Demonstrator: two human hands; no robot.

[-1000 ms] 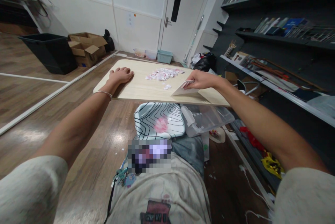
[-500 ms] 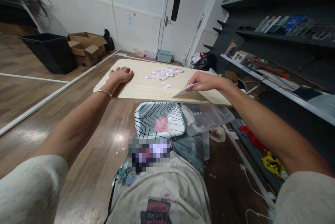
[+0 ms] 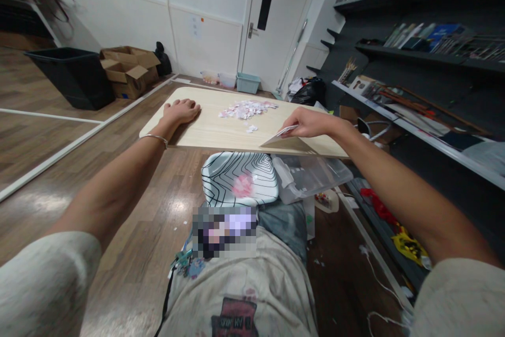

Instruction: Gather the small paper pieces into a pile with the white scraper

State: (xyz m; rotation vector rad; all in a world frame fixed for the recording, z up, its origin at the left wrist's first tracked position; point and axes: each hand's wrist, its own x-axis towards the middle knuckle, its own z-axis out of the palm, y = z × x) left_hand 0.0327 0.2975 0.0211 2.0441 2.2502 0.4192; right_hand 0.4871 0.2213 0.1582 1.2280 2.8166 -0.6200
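Observation:
My left hand [image 3: 182,111] rests palm down on the left part of the pale wooden tabletop [image 3: 221,137], holding nothing, its fingers stretched out. At the right, my right hand [image 3: 305,122] pinches a thin white card [image 3: 276,138], tilted with its lower edge on or close to the board. Between the hands, toward the far edge, lies a heap of small white and pinkish paper scraps [image 3: 246,109]. A few loose scraps [image 3: 251,129] sit just in front of that heap.
Below the table edge, a white tray with black lines [image 3: 215,184] holds something pink, beside a clear plastic box [image 3: 315,174]. A pixelated phone-like screen [image 3: 229,229] lies on my lap. Dark shelves [image 3: 414,79] stand right; a black bin [image 3: 74,77] and cardboard boxes [image 3: 128,77] stand left.
Both hands, the card and the paper scraps stay essentially in place. The whole view has shifted only very slightly.

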